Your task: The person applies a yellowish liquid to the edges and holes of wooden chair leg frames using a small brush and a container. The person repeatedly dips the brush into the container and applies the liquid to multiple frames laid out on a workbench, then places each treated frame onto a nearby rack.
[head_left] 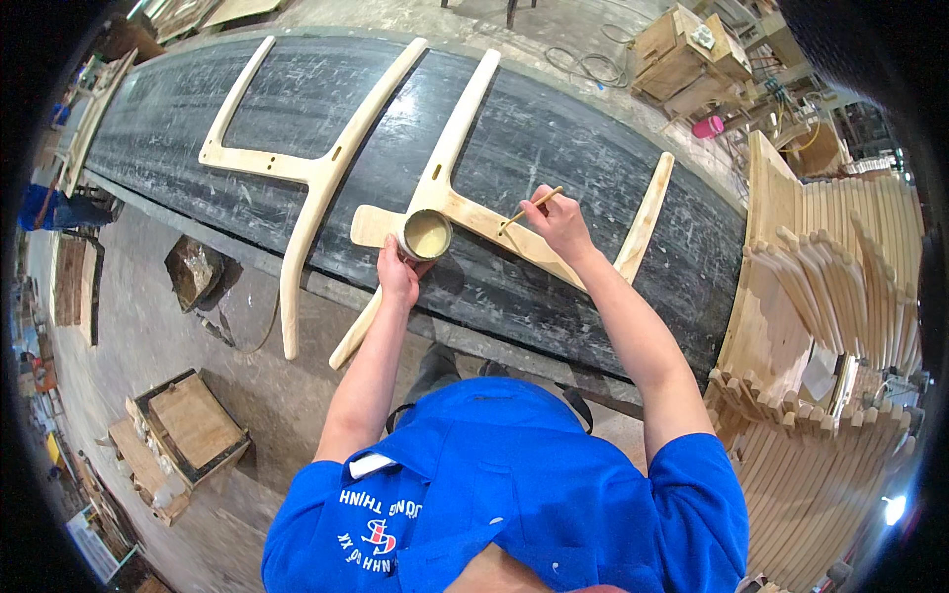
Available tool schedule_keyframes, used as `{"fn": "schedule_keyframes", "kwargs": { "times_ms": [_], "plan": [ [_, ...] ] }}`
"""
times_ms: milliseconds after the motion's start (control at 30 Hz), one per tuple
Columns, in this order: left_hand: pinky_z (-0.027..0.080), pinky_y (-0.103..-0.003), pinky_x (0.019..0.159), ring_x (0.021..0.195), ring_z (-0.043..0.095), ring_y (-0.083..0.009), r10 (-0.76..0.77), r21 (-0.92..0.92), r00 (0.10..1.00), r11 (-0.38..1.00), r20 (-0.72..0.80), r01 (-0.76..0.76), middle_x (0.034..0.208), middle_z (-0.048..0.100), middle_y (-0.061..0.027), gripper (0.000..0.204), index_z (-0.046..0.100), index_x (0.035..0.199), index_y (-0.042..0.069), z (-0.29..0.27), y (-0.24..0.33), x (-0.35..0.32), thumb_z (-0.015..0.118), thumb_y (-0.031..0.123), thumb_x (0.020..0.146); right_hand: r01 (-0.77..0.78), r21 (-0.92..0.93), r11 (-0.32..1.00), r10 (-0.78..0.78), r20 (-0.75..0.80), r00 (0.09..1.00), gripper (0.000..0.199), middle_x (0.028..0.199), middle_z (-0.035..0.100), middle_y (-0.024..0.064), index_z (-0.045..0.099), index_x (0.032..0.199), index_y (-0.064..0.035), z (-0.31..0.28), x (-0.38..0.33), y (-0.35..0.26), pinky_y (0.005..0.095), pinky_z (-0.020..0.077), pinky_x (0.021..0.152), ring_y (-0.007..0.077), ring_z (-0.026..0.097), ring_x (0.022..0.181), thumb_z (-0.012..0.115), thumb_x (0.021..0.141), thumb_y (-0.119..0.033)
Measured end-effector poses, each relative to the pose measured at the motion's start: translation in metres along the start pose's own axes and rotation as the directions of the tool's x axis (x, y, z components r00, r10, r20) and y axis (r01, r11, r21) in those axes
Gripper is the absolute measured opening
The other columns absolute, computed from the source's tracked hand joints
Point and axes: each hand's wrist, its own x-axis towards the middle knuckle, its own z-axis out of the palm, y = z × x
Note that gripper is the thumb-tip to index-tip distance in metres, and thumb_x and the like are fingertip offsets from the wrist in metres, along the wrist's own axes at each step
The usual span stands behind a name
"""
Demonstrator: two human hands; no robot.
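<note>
Head view, left to right. Far left on the dark workbench: one pale wooden chair frame, lying flat, untouched, its long leg overhanging the near edge. Nearer the middle: a second wooden frame part, also flat, its lower end jutting past the near edge toward the floor.

Left hand: closed around a small round tin of pale glue, held just over the second frame part, rim roughly level. Right hand: pinched narrow on a thin stick applicator, tip down on the frame's cross rail, to the right of the tin. Far right: stacks of curved wooden parts, well apart from both hands.

Likely trouble, judged from this layout:
- Tin tipping in the left hand while attention sits on the stick, spilling glue across the rail and bench.
- Drips from the stick on the short trip between tin and rail, landing on bare wood.
- Pressure on the overhanging frame part making it pivot or slide off the near edge, nothing visibly clamping it.
- Too much glue at the joint, squeezing out onto the face.
</note>
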Motion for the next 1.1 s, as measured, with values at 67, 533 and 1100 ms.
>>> {"fn": "schedule_keyframes", "kwargs": {
  "times_ms": [67,533,1100],
  "plan": [
    [0.056,-0.044,0.071,0.094,0.062,-0.0261,-0.02,-0.004,1.0,1.0,-0.002,0.02,0.109,0.057,-0.0118,0.04,0.045,0.117,0.005,0.001,-0.004,0.004,0.032,0.037,0.098,-0.009,0.005,1.0,0.009,-0.016,1.0,0.019,0.063,0.058,0.0132,0.052,0.076,-0.0033,0.006,0.0,0.005,0.035,0.0459,0.054,0.0295,0.059,0.059,0.064,0.082,-0.017],
    [0.053,-0.044,0.071,0.092,0.061,-0.0236,-0.031,0.109,0.999,0.994,0.029,0.028,0.108,0.059,-0.0099,0.04,0.048,0.116,0.006,0.018,-0.011,0.003,0.031,0.038,0.098,0.308,-0.059,0.949,-0.2,0.642,0.74,0.01,0.088,0.061,0.0089,0.061,0.086,-0.0041,-0.035,0.029,0.0,0.0357,0.0476,0.075,0.0278,0.06,0.086,0.055,0.078,-0.005],
    [0.054,-0.03,0.061,0.081,0.063,-0.0147,-0.134,0.198,0.966,0.976,0.221,0.09,0.097,0.061,-0.0047,0.035,0.048,0.111,0.008,0.152,-0.087,-0.051,0.041,0.039,0.096,-0.294,0.919,0.263,0.601,0.082,0.795,0.015,0.074,0.063,0.0106,0.05,0.085,-0.0044,-0.086,-0.107,0.051,0.0281,0.0524,0.054,0.0165,0.063,0.061,0.053,0.092,-0.017]
  ]
}}
